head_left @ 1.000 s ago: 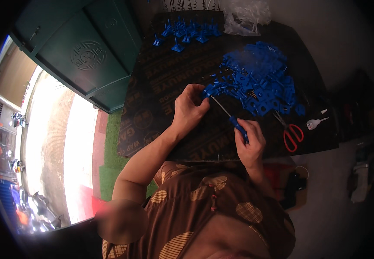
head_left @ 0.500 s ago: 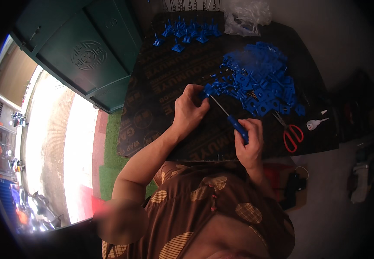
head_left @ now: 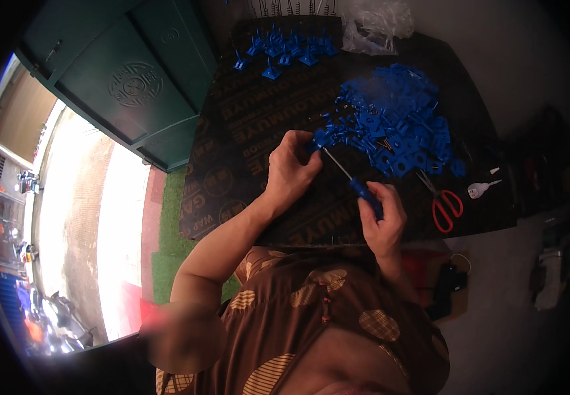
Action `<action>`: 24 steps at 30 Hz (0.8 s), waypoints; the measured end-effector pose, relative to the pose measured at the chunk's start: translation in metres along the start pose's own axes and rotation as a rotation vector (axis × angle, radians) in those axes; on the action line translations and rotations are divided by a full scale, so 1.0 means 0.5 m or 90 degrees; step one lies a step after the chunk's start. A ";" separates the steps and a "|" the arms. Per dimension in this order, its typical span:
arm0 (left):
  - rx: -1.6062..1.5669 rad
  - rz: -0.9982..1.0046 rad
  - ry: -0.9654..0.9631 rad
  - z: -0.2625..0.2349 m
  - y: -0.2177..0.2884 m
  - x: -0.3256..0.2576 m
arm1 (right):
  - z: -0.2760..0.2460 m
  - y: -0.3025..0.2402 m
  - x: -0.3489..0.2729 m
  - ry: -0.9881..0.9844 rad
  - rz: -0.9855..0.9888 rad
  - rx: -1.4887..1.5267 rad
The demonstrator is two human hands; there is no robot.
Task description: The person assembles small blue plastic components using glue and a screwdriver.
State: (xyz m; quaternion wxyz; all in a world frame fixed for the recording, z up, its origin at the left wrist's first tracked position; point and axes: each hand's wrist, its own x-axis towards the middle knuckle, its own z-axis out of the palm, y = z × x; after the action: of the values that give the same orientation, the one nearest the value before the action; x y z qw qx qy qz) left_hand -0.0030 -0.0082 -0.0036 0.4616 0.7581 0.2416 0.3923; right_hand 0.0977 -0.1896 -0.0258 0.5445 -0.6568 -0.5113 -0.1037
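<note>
My left hand (head_left: 291,163) pinches a small blue plastic part (head_left: 321,137) just above the dark table, at the near left edge of a heap of blue plastic pieces (head_left: 397,118). Closed around the blue handle of a screwdriver (head_left: 366,199) is my right hand (head_left: 384,217). The metal shaft slants up and left, and its tip meets the held part; exactly where it seats is too small to tell. A few brass-coloured screws (head_left: 383,143) lie among the loose pieces.
Red-handled scissors (head_left: 447,210) and a small white bottle (head_left: 476,190) lie right of my right hand. Assembled blue pieces with upright stems (head_left: 285,49) stand at the back left, beside a clear plastic bag (head_left: 377,26). A green metal door (head_left: 127,79) stands left of the table (head_left: 245,118).
My right hand and the screwdriver handle have shifted slightly to the right and down. My left hand, with the blue part, has moved a touch to the right.
</note>
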 end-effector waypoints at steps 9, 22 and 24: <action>0.000 -0.024 -0.004 -0.003 0.002 0.003 | -0.005 -0.004 0.010 -0.022 -0.044 -0.019; -0.035 -0.032 -0.029 -0.003 0.002 0.003 | -0.005 -0.007 0.004 0.034 -0.050 -0.042; -0.038 -0.027 -0.029 -0.003 0.004 0.003 | -0.004 -0.001 0.003 0.039 -0.065 -0.054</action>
State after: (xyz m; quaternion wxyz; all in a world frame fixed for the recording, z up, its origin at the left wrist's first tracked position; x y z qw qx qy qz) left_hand -0.0033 -0.0074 -0.0009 0.4974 0.7475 0.2353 0.3720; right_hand 0.0986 -0.1905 -0.0236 0.5256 -0.6489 -0.5223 -0.1726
